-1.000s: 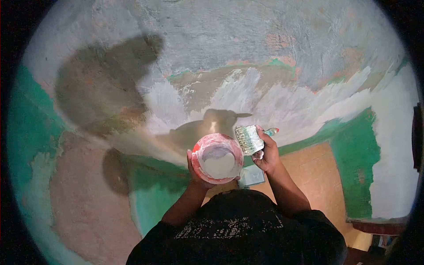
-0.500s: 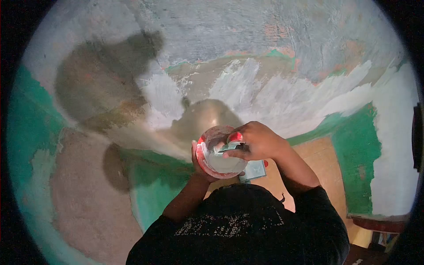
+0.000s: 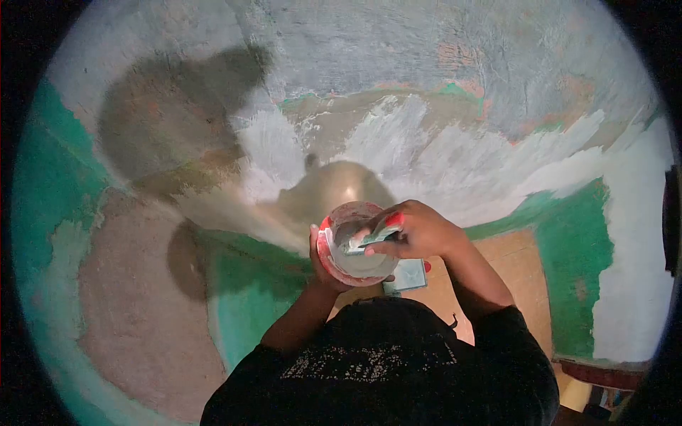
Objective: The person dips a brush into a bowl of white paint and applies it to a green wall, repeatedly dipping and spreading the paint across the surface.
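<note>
My left hand [image 3: 321, 268] wraps round the left side of a round red bowl [image 3: 324, 250], which tips toward me. Pale grey-white paste [image 3: 362, 265] lies in it, and its inner wall is smeared. Closed over the bowl's right rim, my right hand [image 3: 420, 233] grips a small flat tool [image 3: 387, 228], coloured red and pale green. The tool's whitened end reaches inside the bowl; fingers cover much of it, so its exact kind cannot be told. Just below the bowl, a light-blue flat square [image 3: 408, 275] shows beside a small red spot.
Ahead stands a wall [image 3: 383, 135] with rough white patches over grey, brown and green. Shadows fall on its left part. Tan board-like surface [image 3: 511, 277] lies low on the right, near a dark red-brown ledge [image 3: 600, 374]. A dark object [image 3: 671, 220] hangs at the far right edge.
The tool has turned slightly in my right hand, its red part moving right. The bowl stays in my left hand. My view has shifted a little.
</note>
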`<state>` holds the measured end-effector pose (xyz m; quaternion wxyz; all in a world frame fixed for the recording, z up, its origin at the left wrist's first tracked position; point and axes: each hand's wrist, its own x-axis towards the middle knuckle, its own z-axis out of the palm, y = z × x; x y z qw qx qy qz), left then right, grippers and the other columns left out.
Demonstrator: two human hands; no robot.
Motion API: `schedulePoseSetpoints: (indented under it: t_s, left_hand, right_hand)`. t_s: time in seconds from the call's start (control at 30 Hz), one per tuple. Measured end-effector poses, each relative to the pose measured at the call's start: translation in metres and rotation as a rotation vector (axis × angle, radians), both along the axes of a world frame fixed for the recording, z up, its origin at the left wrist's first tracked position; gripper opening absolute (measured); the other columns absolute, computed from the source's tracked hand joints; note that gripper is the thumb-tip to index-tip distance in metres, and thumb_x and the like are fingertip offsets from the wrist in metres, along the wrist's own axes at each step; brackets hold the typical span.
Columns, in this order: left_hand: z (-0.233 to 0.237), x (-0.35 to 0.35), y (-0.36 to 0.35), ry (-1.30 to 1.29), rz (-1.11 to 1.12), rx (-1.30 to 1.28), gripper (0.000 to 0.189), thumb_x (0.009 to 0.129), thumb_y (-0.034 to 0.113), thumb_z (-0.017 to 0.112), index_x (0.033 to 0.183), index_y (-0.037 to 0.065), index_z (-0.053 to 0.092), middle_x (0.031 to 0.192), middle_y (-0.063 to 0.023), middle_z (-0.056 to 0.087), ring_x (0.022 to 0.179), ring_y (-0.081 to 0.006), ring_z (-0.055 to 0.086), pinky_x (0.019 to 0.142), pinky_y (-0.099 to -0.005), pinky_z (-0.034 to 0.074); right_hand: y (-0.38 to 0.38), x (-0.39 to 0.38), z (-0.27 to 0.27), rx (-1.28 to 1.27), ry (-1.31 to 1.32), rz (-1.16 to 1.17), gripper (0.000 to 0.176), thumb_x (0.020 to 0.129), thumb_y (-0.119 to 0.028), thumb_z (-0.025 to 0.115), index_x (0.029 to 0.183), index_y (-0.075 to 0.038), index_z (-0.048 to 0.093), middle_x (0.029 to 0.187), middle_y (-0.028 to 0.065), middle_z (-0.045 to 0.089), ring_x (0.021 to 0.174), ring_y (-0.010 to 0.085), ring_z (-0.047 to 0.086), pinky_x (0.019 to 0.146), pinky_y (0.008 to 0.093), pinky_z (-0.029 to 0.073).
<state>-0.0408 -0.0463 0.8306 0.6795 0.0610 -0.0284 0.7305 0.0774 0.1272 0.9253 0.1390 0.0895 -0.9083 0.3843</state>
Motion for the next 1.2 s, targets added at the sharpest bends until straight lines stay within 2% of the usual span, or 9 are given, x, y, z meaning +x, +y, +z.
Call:
schedulePoseSetpoints:
  t_s: [0.17, 0.3, 0.37, 0.5, 0.73, 0.83, 1.0, 1.1, 1.2]
  left_hand:
    - [0.01, 0.006, -0.001, -0.189, -0.032, 0.092, 0.105, 0.074, 0.087, 0.033, 0.148, 0.012, 0.025, 0.146, -0.0208, 0.032, 0.13, -0.0442, 0.038, 0.098, -0.0688, 0.036]
    - [0.018, 0.004, -0.002, 0.045, 0.007, 0.05, 0.105, 0.074, 0.086, 0.034, 0.148, 0.013, 0.025, 0.146, -0.0206, 0.033, 0.128, -0.0449, 0.04, 0.099, -0.0699, 0.034]
    - [0.023, 0.005, 0.001, -0.129, 0.069, -0.039, 0.104, 0.074, 0.086, 0.034, 0.148, 0.014, 0.025, 0.146, -0.0196, 0.034, 0.127, -0.0452, 0.042, 0.099, -0.0705, 0.034]
    - [0.012, 0.002, 0.002, 0.077, 0.025, 0.038, 0.104, 0.074, 0.086, 0.035, 0.148, 0.015, 0.025, 0.148, -0.0169, 0.033, 0.13, -0.0448, 0.039, 0.099, -0.0709, 0.032]
    - [0.002, 0.006, 0.006, -0.058, 0.0, 0.1, 0.107, 0.072, 0.087, 0.039, 0.149, 0.014, 0.024, 0.151, -0.018, 0.024, 0.134, -0.0444, 0.032, 0.099, -0.0714, 0.031]
    - [0.005, 0.003, 0.002, 0.053, 0.036, -0.042, 0.108, 0.071, 0.087, 0.039, 0.149, 0.013, 0.024, 0.151, -0.0195, 0.024, 0.133, -0.0447, 0.033, 0.099, -0.0717, 0.032]
    - [-0.016, -0.007, 0.009, 0.237, 0.089, -0.043, 0.108, 0.07, 0.087, 0.039, 0.149, 0.015, 0.022, 0.15, -0.019, 0.026, 0.133, -0.0447, 0.033, 0.099, -0.0705, 0.033]
    - [-0.023, -0.01, 0.008, 0.128, 0.051, -0.076, 0.108, 0.065, 0.083, 0.054, 0.146, 0.016, 0.029, 0.143, -0.0217, 0.035, 0.123, -0.0463, 0.043, 0.092, -0.0626, 0.047]
    - [-0.034, -0.014, 0.004, 0.14, 0.085, -0.04, 0.107, 0.069, 0.088, 0.039, 0.149, 0.018, 0.023, 0.149, -0.0177, 0.029, 0.132, -0.0453, 0.035, 0.098, -0.069, 0.036]
  right_hand:
    - [0.018, 0.008, -0.018, -0.786, 0.106, -0.163, 0.033, 0.091, -0.034, 0.064, 0.108, -0.006, 0.064, 0.089, 0.0039, 0.065, 0.072, 0.0142, 0.062, 0.056, 0.0288, 0.049]
    - [0.035, 0.007, -0.051, -1.561, 0.052, -0.109, 0.042, 0.095, -0.034, 0.058, 0.127, -0.008, 0.05, 0.105, 0.0041, 0.064, 0.084, 0.0114, 0.064, 0.063, 0.0249, 0.051]
    - [0.032, 0.004, -0.064, -1.622, 0.038, -0.238, 0.049, 0.093, -0.039, 0.06, 0.129, -0.007, 0.049, 0.106, 0.0048, 0.064, 0.084, 0.0123, 0.064, 0.064, 0.0256, 0.052]
    - [0.012, 0.0, -0.052, -1.756, 0.031, -0.311, 0.049, 0.095, -0.036, 0.058, 0.131, -0.004, 0.047, 0.11, 0.0059, 0.063, 0.091, 0.0119, 0.064, 0.065, 0.0249, 0.052]
    - [0.018, 0.008, -0.074, -1.515, 0.022, -0.31, 0.05, 0.092, -0.039, 0.061, 0.128, -0.008, 0.049, 0.103, 0.0021, 0.062, 0.082, 0.0106, 0.059, 0.06, 0.0241, 0.045]
    - [0.009, 0.009, -0.076, -1.29, 0.161, -0.569, 0.044, 0.095, -0.034, 0.059, 0.128, -0.006, 0.051, 0.094, -0.001, 0.063, 0.068, 0.0037, 0.053, 0.051, 0.0201, 0.04]
    - [0.007, 0.021, -0.099, -1.382, 0.242, -0.598, 0.04, 0.096, -0.03, 0.056, 0.13, -0.009, 0.049, 0.107, -0.001, 0.06, 0.083, 0.0088, 0.056, 0.056, 0.0239, 0.041]
    - [0.009, 0.025, -0.1, -1.523, 0.306, -0.636, 0.038, 0.095, -0.028, 0.057, 0.127, -0.009, 0.051, 0.106, 0.0006, 0.061, 0.083, 0.0103, 0.058, 0.056, 0.0235, 0.041]
    - [0.019, 0.028, -0.109, -1.664, 0.404, -0.674, 0.037, 0.092, -0.023, 0.06, 0.126, -0.009, 0.05, 0.1, 0.0022, 0.063, 0.076, 0.0122, 0.06, 0.048, 0.0245, 0.043]
